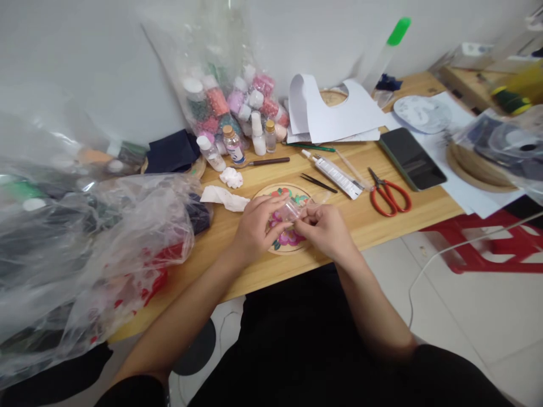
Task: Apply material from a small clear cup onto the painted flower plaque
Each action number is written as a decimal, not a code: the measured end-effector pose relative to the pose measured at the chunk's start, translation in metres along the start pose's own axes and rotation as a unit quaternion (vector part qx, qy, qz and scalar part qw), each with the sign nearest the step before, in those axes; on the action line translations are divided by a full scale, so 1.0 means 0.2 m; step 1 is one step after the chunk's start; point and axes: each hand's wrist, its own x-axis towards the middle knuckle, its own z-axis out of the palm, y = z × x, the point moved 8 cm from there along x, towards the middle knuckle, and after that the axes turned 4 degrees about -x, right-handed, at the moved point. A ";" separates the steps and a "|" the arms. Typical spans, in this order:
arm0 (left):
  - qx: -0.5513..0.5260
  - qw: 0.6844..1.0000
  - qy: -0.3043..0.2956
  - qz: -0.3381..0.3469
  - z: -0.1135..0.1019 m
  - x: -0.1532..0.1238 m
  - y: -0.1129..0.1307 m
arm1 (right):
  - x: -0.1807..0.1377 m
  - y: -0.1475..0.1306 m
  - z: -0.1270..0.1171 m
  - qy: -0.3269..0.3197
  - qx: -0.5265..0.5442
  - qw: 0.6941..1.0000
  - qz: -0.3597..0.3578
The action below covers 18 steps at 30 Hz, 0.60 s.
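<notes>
Above a round wooden disc (280,247) with a colourful floral design, my left hand (259,221) grips a small clear plastic jar (290,210) between thumb and fingers. The jar lies tilted on its side. At its right end, my right hand (320,227) has its thumb and fingers pinched together. Whatever those fingers hold is too small and blurred to make out. Black tweezers (319,182) and a white glue tube (337,176) lie just beyond the disc. Crumpled tissue (224,198) rests to the left of my left hand.
Red-handled pliers (388,195) and a phone (412,159) lie at the right. Small bottles (235,146) stand at the back before a bag of coloured jars (237,102). Large clear plastic bags (85,249) crowd the left. White paper (335,116) leans near the wall.
</notes>
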 end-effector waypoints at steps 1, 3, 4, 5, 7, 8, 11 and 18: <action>-0.001 1.000 0.001 0.001 0.00 0.00 0.00 | 0.00 0.00 0.00 -0.003 0.002 1.000 -0.002; -0.004 1.000 0.003 0.001 0.00 0.00 0.00 | -0.02 -0.01 -0.01 -0.004 0.001 1.000 -0.008; -0.007 1.000 0.004 0.001 0.00 0.00 0.00 | -0.03 -0.01 -0.02 0.000 -0.004 1.000 -0.013; -0.009 1.000 0.004 -0.001 0.00 0.00 0.00 | -0.03 -0.02 -0.03 0.009 -0.012 1.000 -0.017; -0.016 1.000 0.003 -0.008 0.00 0.00 -0.01 | -0.05 -0.03 -0.07 0.044 -0.039 0.998 -0.024; -0.019 1.000 0.002 -0.011 0.00 -0.01 -0.01 | -0.05 -0.04 -0.08 0.065 -0.055 0.996 -0.026; -0.028 0.999 0.001 -0.016 0.00 -0.01 -0.02 | -0.06 -0.05 -0.11 0.122 -0.115 0.986 -0.022; -0.034 0.999 0.010 -0.010 0.00 -0.02 -0.02 | -0.04 -0.08 -0.07 0.130 -0.237 0.963 -0.014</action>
